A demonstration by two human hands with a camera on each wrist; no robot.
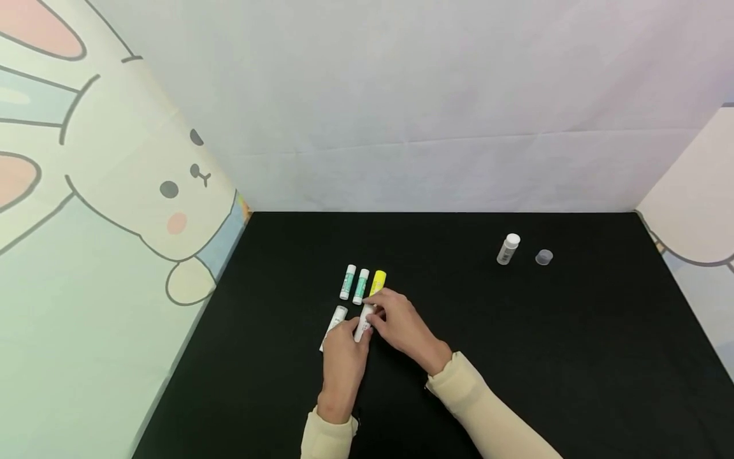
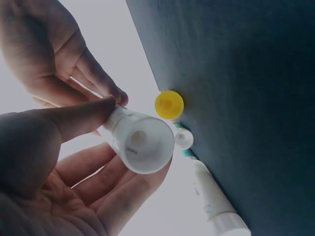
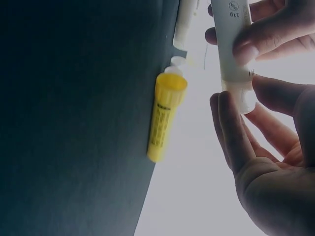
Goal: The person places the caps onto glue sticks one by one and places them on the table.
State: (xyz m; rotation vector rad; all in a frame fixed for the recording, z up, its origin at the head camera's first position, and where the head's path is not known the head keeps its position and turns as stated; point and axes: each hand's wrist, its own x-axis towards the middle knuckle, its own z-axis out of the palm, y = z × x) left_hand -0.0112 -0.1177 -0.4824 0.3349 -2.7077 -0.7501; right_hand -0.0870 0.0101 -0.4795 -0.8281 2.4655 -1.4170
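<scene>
Both hands hold a white glue stick [image 1: 363, 325] [image 2: 129, 129] [image 3: 230, 44] between them, lifted and tilted. My left hand [image 1: 344, 363] grips its near part, with thumb and fingers around it in the left wrist view. At the far end my right hand [image 1: 404, 325] [image 3: 280, 142] pinches the ribbed tip between thumb and fingers. A second white glue stick [image 1: 338, 317] [image 2: 212, 196] lies left of it, partly behind the left hand. Just beyond the hands are a yellow glue stick [image 1: 378, 280] [image 3: 162, 120] and two green-and-white glue sticks [image 1: 347, 282], [image 1: 361, 286].
On the black table [image 1: 573, 350], toward the back right, a small bottle with a white top [image 1: 508, 248] stands beside a clear cap [image 1: 544, 257]. A pale wall cloth [image 1: 436, 127] rises behind the table, and a rabbit-printed cloth [image 1: 126, 178] hangs at the left.
</scene>
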